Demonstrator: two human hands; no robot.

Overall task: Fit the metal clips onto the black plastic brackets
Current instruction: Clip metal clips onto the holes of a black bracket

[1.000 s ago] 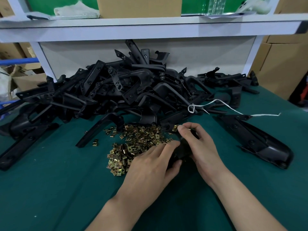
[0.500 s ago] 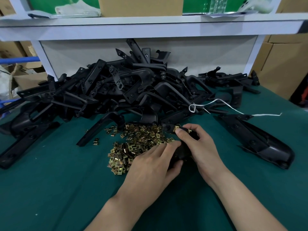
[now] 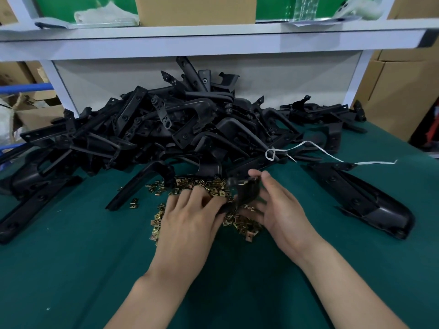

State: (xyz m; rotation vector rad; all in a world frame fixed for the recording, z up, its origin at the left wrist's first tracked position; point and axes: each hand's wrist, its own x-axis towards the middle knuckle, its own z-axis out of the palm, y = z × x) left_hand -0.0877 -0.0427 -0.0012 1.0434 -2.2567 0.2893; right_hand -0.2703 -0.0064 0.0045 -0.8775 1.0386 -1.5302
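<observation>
While left hand (image 3: 190, 224) pinches bracket (image 3: 247, 193), right hand (image 3: 282, 210) touches it; fingers (image 3: 255, 173) spread.

Green-covered table (image 3: 71, 269), white shelf (image 3: 213, 41) above; cardboard boxes (image 3: 401, 91) stacked at right
</observation>
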